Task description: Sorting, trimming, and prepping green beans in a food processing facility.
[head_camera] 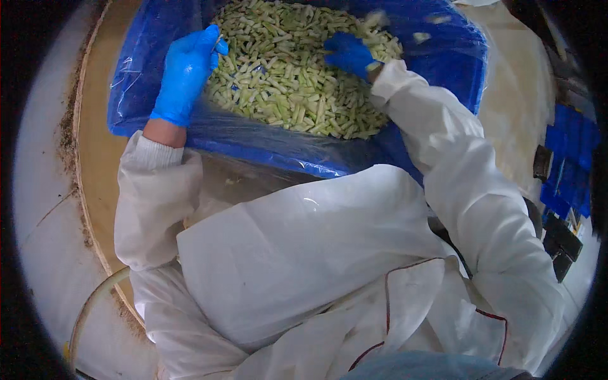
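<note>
A heap of cut pale-green vegetable pieces (304, 90) lies in a blue plastic tub (441, 61) lined with clear film. My left hand (187, 71), in a blue glove, is above the heap's left edge. Its thumb and fingers pinch a small, thin piece (217, 41) too small to name surely. Over the right part of the heap is my right hand (349, 54), also gloved and blurred, fingers pointing left. Whether it holds anything is hidden by blur. A pale piece (375, 66) shows against its wrist. A few blurred pieces (421, 37) appear to its upper right.
The tub sits on a tan surface (102, 190) with a worn, dirty edge on the left. A pale hose (88, 304) curves at lower left. Blue plastic objects (570, 161) and a black item (562, 244) are at far right. My white apron (304, 247) is close to the tub's near rim.
</note>
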Tool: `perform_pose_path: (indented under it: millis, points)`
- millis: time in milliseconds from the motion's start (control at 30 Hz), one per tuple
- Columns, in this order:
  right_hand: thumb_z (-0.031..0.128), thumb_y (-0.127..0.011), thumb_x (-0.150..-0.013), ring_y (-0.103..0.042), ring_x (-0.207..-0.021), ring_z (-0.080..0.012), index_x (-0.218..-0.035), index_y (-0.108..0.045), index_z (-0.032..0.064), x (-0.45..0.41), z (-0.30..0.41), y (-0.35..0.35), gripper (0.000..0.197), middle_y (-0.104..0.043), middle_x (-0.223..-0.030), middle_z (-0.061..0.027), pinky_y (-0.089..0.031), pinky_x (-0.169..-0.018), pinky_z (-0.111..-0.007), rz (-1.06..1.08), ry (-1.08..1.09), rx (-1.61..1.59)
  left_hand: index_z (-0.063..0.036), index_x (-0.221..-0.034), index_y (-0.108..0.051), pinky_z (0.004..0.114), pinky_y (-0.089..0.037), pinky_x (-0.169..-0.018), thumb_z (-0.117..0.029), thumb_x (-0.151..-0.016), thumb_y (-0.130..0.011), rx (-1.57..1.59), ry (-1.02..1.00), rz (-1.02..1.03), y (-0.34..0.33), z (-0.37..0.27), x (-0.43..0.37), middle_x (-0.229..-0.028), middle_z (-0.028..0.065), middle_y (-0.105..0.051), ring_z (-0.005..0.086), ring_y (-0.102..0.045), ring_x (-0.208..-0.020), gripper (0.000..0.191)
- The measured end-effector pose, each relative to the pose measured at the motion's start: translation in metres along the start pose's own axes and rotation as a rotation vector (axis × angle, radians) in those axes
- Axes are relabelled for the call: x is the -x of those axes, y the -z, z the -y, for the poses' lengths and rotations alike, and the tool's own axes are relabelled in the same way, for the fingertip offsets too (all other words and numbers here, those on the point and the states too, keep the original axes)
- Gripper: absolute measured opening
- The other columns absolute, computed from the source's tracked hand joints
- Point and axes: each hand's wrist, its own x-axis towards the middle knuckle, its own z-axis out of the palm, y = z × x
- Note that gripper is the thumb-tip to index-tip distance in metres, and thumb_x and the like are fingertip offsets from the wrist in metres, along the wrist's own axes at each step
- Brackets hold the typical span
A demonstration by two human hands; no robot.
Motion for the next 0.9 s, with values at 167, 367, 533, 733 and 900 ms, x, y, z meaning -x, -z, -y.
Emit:
perform_pose_path:
  millis: [167, 367, 533, 733, 900]
  points:
    - [0.029, -0.065, -0.069, -0.058, -0.083, -0.0254, -0.099, -0.061, 0.0059, 0.02, 0.059, 0.073, 0.039, -0.062, -0.088, -0.0134, -0.046, -0.073, -0.035, 0.394, -0.451, -0.995, -0.006, -0.069, -0.062, 0.021, -0.031, -0.045, -0.036, -0.086, -0.052, -0.012, 0.033, -0.002, 0.015, 0.01, 0.01, -0.054, -0.002, -0.048, 0.0049, -0.041, -0.049, 0.036]
    - [0.017, -0.068, -0.065, -0.059, -0.065, -0.0267, -0.116, -0.052, 0.0106, 0.052, 0.051, 0.122, 0.054, -0.061, -0.073, -0.0164, -0.047, -0.065, -0.034, 0.625, -0.322, -0.799, -0.0072, -0.068, -0.062, 0.021, -0.03, -0.043, -0.039, -0.085, -0.052, -0.008, 0.035, 0.035, 0.011, 0.013, 0.001, -0.053, -0.0028, -0.047, 0.0053, -0.04, -0.047, 0.037]
    - [0.013, -0.067, -0.069, -0.059, -0.077, -0.0217, -0.117, -0.052, 0.0068, 0.057, 0.06, 0.185, 0.05, -0.062, -0.083, -0.0143, -0.046, -0.073, -0.032, 0.744, -0.171, -0.517, -0.0089, -0.072, -0.063, 0.02, -0.028, -0.043, -0.034, -0.085, -0.054, -0.034, 0.078, 0.022, 0.006, 0.015, 0.004, -0.054, -0.0053, -0.047, 0.0038, -0.038, -0.046, 0.029]
    - [0.008, -0.063, -0.076, -0.058, -0.09, -0.0172, -0.104, -0.059, 0.0006, 0.121, -0.014, 0.325, 0.028, -0.062, -0.1, -0.0112, -0.045, -0.082, -0.029, 0.829, -0.324, -0.566, -0.0088, -0.072, -0.063, 0.02, -0.029, -0.044, -0.035, -0.084, -0.055, -0.043, 0.078, 0.073, 0.011, 0.02, 0.0, -0.055, -0.0048, -0.049, 0.0036, -0.04, -0.048, 0.03]
    - [0.004, -0.06, -0.075, -0.059, -0.085, -0.0206, -0.102, -0.06, 0.0013, 0.17, -0.059, 0.367, 0.026, -0.061, -0.098, -0.0141, -0.046, -0.076, -0.03, 0.617, -0.543, 0.066, -0.0064, -0.076, -0.063, 0.021, -0.033, -0.048, -0.036, -0.084, -0.055, -0.116, -0.01, 0.163, 0.001, 0.015, -0.001, -0.06, -0.0024, -0.053, 0.0047, -0.043, -0.051, 0.032]
